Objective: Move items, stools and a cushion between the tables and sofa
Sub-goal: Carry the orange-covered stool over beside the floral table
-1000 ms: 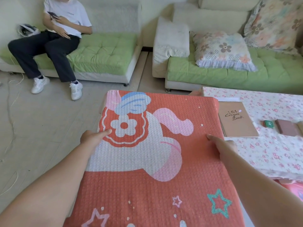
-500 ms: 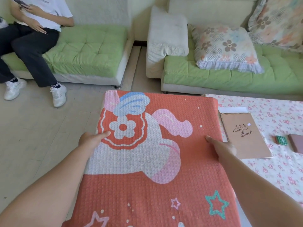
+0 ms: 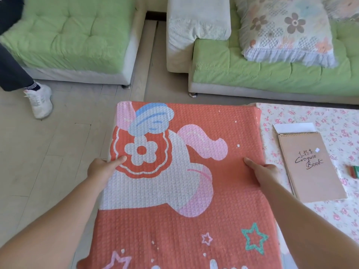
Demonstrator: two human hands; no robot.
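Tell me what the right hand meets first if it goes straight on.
The right hand points up-left across the orange cushion it grips, so it meets that cushion's top first; beyond, likely floor, depth unclear.

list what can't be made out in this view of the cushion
Head view:
- Fingers of left hand and right hand: hidden under the orange cushion.
- Beneath the cushion: covered by it.
- Seated person: cut by the left edge; leg, shoe only.
- Green-red item on floral table: cut by right edge.
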